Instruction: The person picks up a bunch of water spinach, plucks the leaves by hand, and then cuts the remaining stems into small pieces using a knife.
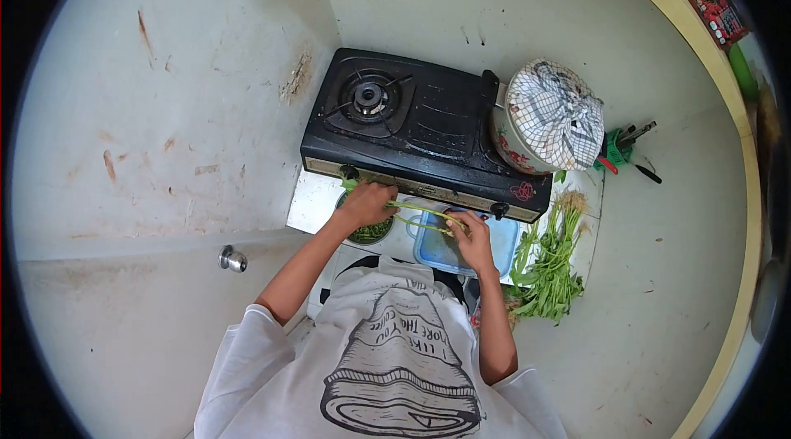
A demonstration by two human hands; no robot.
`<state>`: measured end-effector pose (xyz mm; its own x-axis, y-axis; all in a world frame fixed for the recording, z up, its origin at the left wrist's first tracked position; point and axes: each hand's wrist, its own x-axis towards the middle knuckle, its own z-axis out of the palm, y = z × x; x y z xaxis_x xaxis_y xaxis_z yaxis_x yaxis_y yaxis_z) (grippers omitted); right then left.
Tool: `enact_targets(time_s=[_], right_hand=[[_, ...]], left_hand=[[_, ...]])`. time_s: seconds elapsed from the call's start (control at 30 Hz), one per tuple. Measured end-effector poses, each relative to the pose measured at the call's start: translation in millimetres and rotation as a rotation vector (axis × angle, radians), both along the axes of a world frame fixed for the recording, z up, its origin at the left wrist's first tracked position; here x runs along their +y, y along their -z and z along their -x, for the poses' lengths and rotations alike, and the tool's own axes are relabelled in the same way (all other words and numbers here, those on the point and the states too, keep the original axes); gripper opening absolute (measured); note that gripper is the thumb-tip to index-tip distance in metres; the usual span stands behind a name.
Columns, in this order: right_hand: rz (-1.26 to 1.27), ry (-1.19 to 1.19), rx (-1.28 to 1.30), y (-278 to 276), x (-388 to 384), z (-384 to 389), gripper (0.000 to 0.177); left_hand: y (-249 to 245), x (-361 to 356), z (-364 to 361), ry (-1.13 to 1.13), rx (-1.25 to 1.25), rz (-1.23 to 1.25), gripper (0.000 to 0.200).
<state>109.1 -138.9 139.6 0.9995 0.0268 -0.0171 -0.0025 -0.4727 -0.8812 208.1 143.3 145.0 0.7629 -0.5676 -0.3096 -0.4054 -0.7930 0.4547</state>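
Long green vegetable stems [419, 225] stretch between my two hands, above the counter just in front of the stove. Closed around their left end is my left hand [368, 205], with a bit of green leaf showing past its knuckles. My right hand [473, 241] pinches the other end over a blue plastic tub [499, 239]. Under my left hand and partly hidden by it is a round bowl of greens [371, 233] in small pieces. A bunch of leafy greens with roots [552, 262] lies to the right of the tub.
A black two-burner gas stove [437, 113] stands behind my hands. On its right side sits a pot [512, 142] with its lid wrapped in checked cloth [554, 105]. Right of that is a green holder with utensils [616, 146]. A door knob [233, 258] sticks out at left.
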Motion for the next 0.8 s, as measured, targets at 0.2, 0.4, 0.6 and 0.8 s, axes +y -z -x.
enact_targets(time_s=[0.2,0.4,0.6,0.8], right_hand=[[-0.131,0.045,0.291,37,-6,1,0.016],[-0.446,0.032,0.322,53,-15,-9,0.019],[-0.435,0.021,0.382,35,-10,-15,0.02],[-0.448,-0.002,0.339,43,4,-15,0.023]], left_hand=[[52,12,3,0.014,-0.153,-0.115,0.042],[61,19,7,-0.105,-0.234,-0.011,0.061],[41,5,29,-0.433,-0.522,0.245,0.062],[57,-4,46,0.003,-0.204,0.521,0.043]])
